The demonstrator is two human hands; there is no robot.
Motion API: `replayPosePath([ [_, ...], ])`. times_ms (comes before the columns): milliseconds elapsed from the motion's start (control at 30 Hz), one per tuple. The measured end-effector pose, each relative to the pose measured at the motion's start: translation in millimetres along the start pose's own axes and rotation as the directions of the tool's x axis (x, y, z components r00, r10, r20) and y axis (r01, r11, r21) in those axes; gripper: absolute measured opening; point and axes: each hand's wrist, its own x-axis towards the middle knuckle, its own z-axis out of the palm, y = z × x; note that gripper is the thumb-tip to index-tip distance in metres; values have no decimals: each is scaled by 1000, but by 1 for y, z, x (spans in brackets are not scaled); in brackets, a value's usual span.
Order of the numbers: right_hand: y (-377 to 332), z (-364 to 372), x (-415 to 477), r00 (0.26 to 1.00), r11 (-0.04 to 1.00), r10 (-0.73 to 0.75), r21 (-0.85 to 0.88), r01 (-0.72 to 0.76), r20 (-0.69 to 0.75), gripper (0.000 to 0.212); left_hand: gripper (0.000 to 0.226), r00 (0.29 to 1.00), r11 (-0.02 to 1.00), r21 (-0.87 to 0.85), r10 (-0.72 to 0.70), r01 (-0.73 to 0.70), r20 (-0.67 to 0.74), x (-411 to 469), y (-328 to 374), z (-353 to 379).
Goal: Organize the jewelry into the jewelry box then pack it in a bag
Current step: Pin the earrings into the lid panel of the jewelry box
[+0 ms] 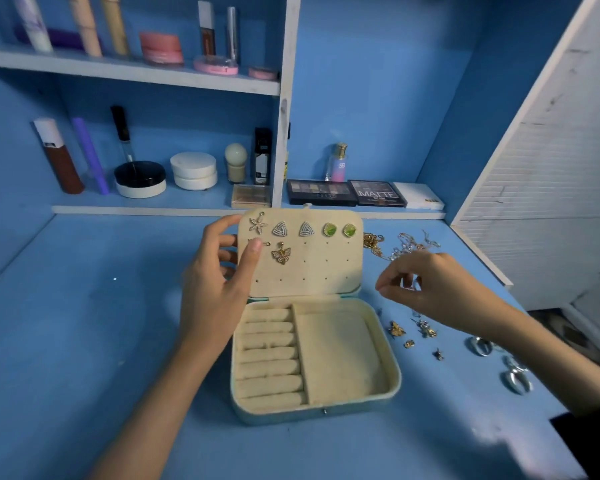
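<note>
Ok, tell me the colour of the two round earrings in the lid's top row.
The earrings are green, clearest in the head view.

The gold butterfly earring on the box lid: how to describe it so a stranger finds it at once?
On the blue table stands an open cream-lined jewelry box, lid raised. The lid's top row holds a silver starfish earring, two silver triangles and two green studs. The gold butterfly earring hangs below that row, the only butterfly on the lid.
</note>
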Motion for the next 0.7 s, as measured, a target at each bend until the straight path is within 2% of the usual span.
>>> replayPosePath([
  [133,18,-3,-13,992,993,-10,-117,25,128,8,35,1000,1000,5,0,0,8,-1,1,-1],
  [267,27,-5,-23,979,991,-21,-126,47,201,13,35,1000,1000,5,17,-17,13,-1,1,-1],
  [533,21,4,-29,977,981,-138,-117,158,161,10,37,1000,1000,6,20,-20,2,-2,3,-2],
  [700,15,7,-27,978,959,-99,-244,142,182,14,37,1000,1000,9,20,-20,2,-2,4,-2],
])
